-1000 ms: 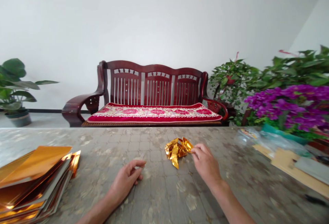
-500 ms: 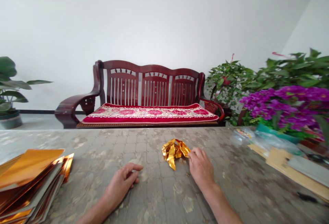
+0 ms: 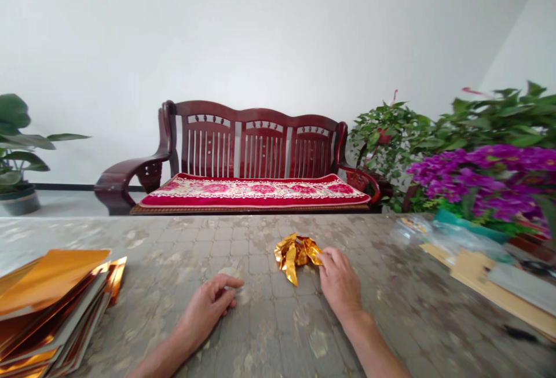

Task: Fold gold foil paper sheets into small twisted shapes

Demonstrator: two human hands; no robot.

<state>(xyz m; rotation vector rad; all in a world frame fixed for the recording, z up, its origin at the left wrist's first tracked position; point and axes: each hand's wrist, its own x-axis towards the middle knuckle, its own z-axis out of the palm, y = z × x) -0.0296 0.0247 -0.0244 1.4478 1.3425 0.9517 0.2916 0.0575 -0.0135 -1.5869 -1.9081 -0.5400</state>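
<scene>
A folded, crumpled piece of shiny gold foil paper (image 3: 287,257) rests on the patterned tabletop, a little right of the middle. My right hand (image 3: 341,282) pinches its right-hand tip between thumb and fingers. On the other side, my left hand (image 3: 212,298) lies on the table, empty, its fingers loosely bent and the thumb apart from the index finger. A gap of bare tabletop separates it from the foil piece. Far to the left is a stack of gold foil sheets (image 3: 56,276), uneven at the edges, with grey undersides showing.
Clear plastic bags (image 3: 464,241), tan cardboard (image 3: 473,268) and a small black object (image 3: 520,333) lie on the right of the table (image 3: 269,331). Purple flowers (image 3: 482,178) stand behind them. Beyond the table is a wooden bench (image 3: 260,140) with a red patterned cushion (image 3: 260,193).
</scene>
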